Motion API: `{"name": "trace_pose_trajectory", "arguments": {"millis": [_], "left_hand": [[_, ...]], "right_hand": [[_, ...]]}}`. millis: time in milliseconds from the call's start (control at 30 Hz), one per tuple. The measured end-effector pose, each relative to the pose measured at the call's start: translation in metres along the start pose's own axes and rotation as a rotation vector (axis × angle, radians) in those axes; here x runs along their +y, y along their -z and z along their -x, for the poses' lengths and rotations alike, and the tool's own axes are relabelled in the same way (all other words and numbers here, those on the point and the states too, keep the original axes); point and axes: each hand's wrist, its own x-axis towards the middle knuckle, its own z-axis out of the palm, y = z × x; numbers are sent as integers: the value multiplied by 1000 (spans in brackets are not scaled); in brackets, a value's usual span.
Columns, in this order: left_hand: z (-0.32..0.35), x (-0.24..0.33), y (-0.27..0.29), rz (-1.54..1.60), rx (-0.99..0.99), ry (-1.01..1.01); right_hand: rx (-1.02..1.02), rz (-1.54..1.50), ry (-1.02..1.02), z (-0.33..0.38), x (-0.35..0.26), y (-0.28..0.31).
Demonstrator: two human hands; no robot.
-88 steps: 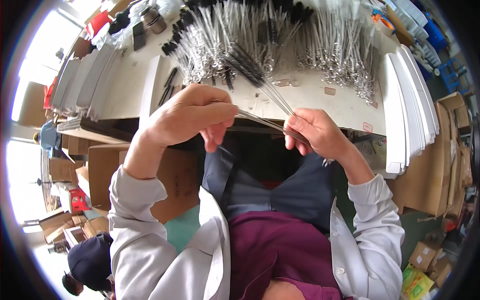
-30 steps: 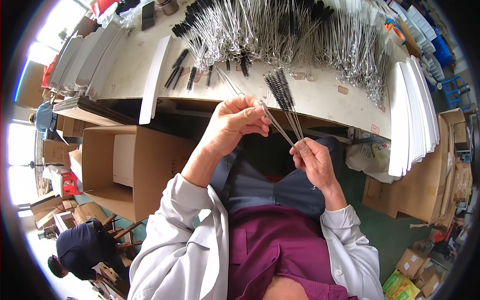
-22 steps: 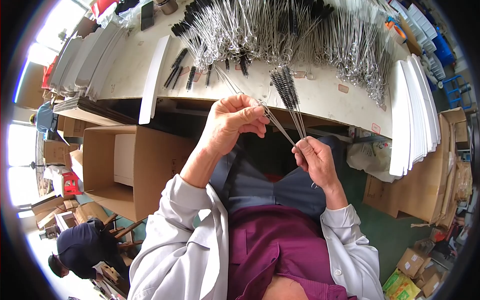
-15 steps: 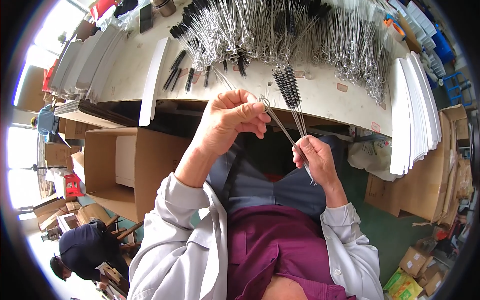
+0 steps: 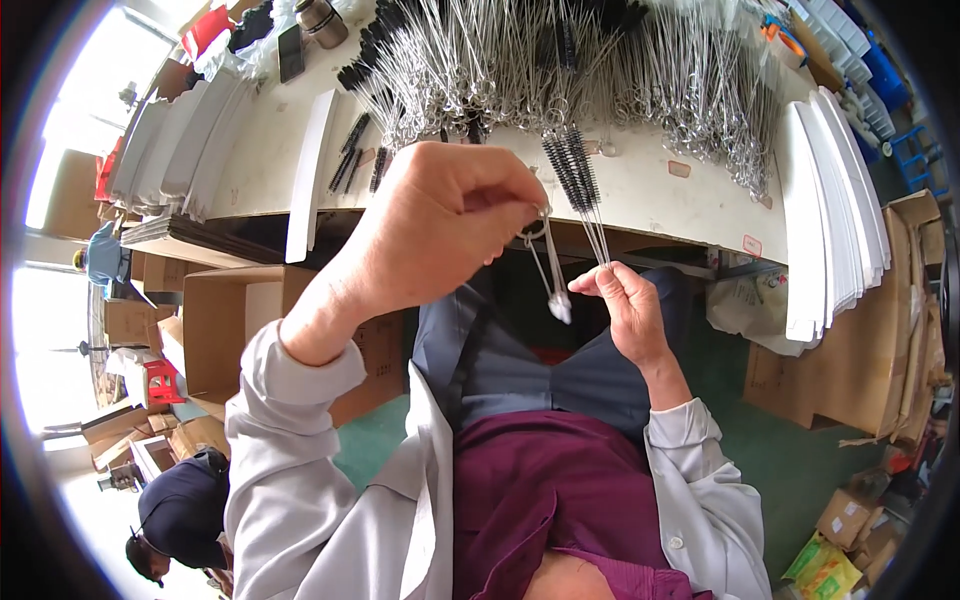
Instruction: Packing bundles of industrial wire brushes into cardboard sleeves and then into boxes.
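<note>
My right hand [image 5: 636, 318] pinches the thin wire stems of several black bristle brushes [image 5: 574, 172], their heads pointing up and away toward the table edge. My left hand [image 5: 440, 225] is raised to the left of them, its back toward me, thumb and fingers closed on a wire ring. Thin wire stems [image 5: 544, 262] hang from that ring and end in a blurred whitish tip [image 5: 561, 307]. This hanging piece is apart from my right hand. Ahead on the table lies a large heap of wire-handled brushes [image 5: 470, 70], loop ends toward me.
White card strips are stacked at the table's left [image 5: 180, 140] and right [image 5: 825, 220]. A few black brushes [image 5: 350, 150] lie beside a single white strip [image 5: 312, 175]. An open cardboard box [image 5: 235, 330] stands below left. Another person [image 5: 185, 510] bends over at the lower left.
My left hand has lifted and turned, its forearm swinging left. The wire piece that ran across to my right hand now hangs free from my left fingers. My right hand stays nearly still.
</note>
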Motion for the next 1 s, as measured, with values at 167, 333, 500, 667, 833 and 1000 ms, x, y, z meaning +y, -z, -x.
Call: {"name": "trace_pose_trajectory", "arguments": {"millis": [167,333,500,667,833,1000], "left_hand": [[-9,11,6,-330,-236,-68],[-23,12,3,-608,-328,-231],[-25,29,6,-509,-354,-120],[-26,33,0,-511,-404,-258],[-26,11,1,-538,-249,-381],[-26,-1,7,-633,-124,-421]], "right_hand": [[17,43,46,-3,-9,-3],[19,78,119,-10,-22,-6],[16,35,209,-24,-43,-8],[-14,19,239,-39,-65,-12],[-265,-314,29,-37,-60,-12],[-301,-375,-104,-33,-48,-10]]}}
